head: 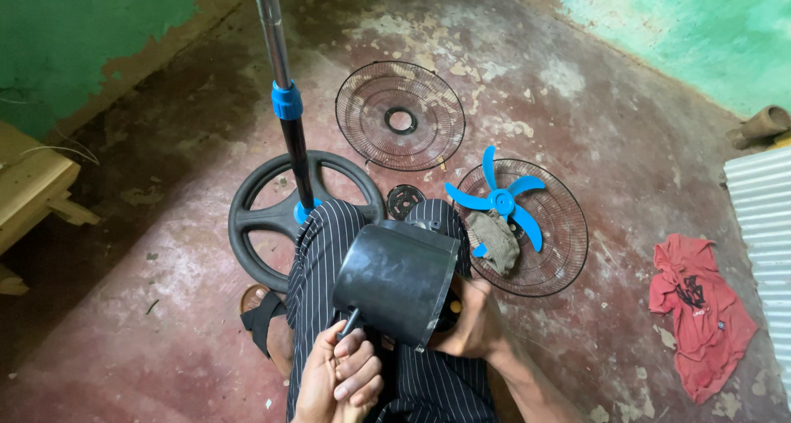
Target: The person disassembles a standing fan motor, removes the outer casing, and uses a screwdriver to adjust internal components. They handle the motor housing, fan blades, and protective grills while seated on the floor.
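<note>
A black plastic fan motor housing (395, 279) rests over my lap, on striped trousers. My left hand (338, 378) is closed on a thin dark tool, likely a screwdriver (349, 322), whose tip touches the housing's lower edge. My right hand (478, 320) grips the housing from behind on its right side. Beyond my knees stands the fan's round black base (272, 217) with an upright pole (284, 102) that has a blue collar.
On the reddish floor lie a wire fan guard (400, 116), a second guard (560, 233) carrying a blue fan blade (501, 200) and a grey rag (494, 242), plus a small black ring (404, 200). A red shirt (700, 312) lies right. A wooden bench (29, 188) sits left.
</note>
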